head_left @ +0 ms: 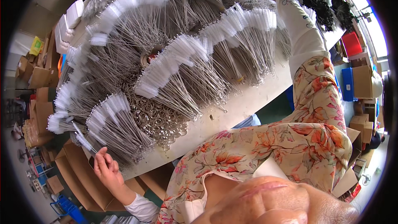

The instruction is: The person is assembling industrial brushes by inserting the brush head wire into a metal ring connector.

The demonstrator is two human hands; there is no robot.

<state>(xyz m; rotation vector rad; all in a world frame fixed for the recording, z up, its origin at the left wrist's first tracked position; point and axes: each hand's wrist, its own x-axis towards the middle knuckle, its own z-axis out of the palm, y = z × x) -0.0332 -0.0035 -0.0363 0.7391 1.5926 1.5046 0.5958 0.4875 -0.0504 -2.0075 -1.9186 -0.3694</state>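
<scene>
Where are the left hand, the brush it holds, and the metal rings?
Left hand (108, 171): head view, middle of the hand.
Brush (84, 139): head view, on its bristles.
Metal rings (159, 125): head view, middle of the pile.

White-bristled brushes (166, 69) have grey stems (179, 99), the cream garment (265, 143) orange flowers (321, 137).

A slender wire brush (83, 139) with white bristles is held aslant, bristled end up and to the left, just beside similar brushes (120, 122), which are fanned across a pale tabletop (244, 101).
</scene>
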